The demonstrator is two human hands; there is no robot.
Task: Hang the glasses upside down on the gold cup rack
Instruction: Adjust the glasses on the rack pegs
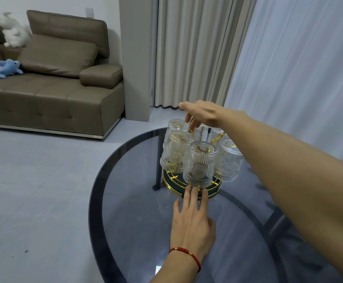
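Note:
The gold cup rack [213, 192] stands on a round dark glass table [138, 211], its round base rimmed in gold. Several clear ribbed glasses hang upside down on its arms, the nearest glass [199, 164] facing me, another glass [175, 152] to its left and one glass [230, 160] to its right. My left hand [191, 225], with a red string at the wrist, lies flat on the table with fingertips touching the base's front rim. My right hand [201, 114] reaches over the top, its fingers closed around the rack's gold top handle.
A brown sofa [50, 82] with plush toys stands at the back left on the grey floor. Beige and white curtains [268, 58] hang behind the table. The table's near edge curves at the lower left.

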